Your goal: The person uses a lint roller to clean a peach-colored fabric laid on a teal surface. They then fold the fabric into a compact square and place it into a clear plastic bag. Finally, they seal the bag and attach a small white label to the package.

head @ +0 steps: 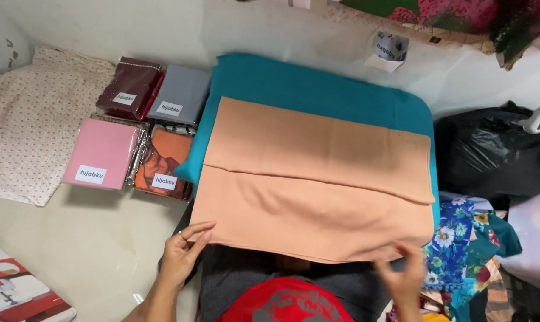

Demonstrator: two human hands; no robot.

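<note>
We are on the floor [103,238] of a home where scarves get sewn and packed for sale. Four folded scarves in clear labelled packets [136,128] lie in a neat block, flowered fabric [461,238] is heaped at one side, and a sewing machine box [19,295] sits in the corner.
</note>
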